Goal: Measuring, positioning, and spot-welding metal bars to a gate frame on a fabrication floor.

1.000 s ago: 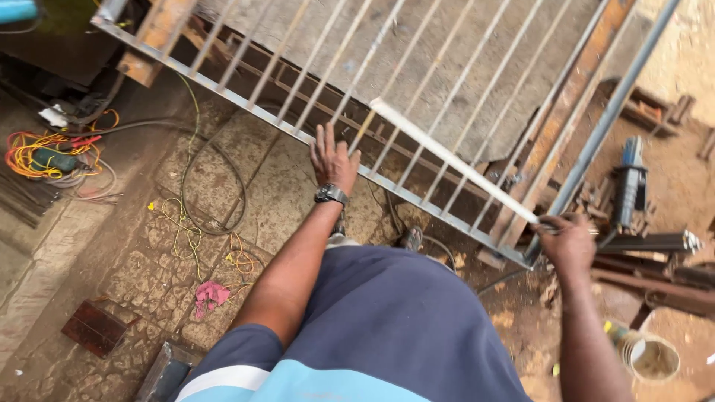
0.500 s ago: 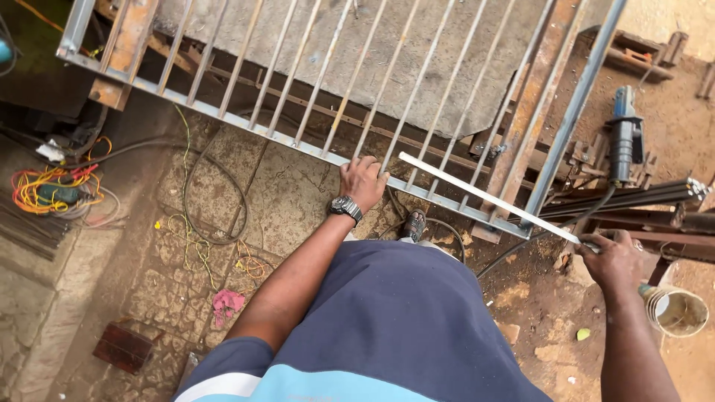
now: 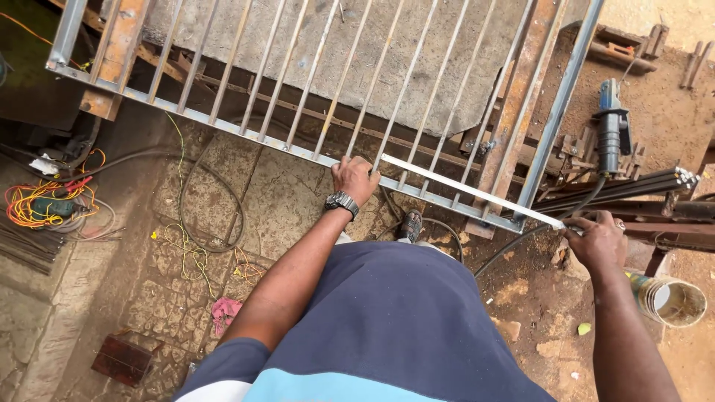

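A grey metal gate frame (image 3: 246, 130) with several upright bars lies flat across rusty supports. My left hand (image 3: 354, 179), with a watch at the wrist, grips the frame's near rail beside one end of a loose pale metal strip (image 3: 469, 192). The strip runs to the right over the rail. My right hand (image 3: 596, 240) is closed on its far end, just past the frame's corner.
A blue angle grinder (image 3: 611, 130) rests on rusty steel beams at the right beside a bundle of dark rods (image 3: 633, 186). A white bucket (image 3: 670, 300) stands at lower right. Coiled orange and yellow cables (image 3: 45, 208) lie at left. Black hoses cross the paved floor.
My left hand slid down off the bars onto the gate's near rail. My right hand drew the strip back and lower, so it now lies across the rail's right part.
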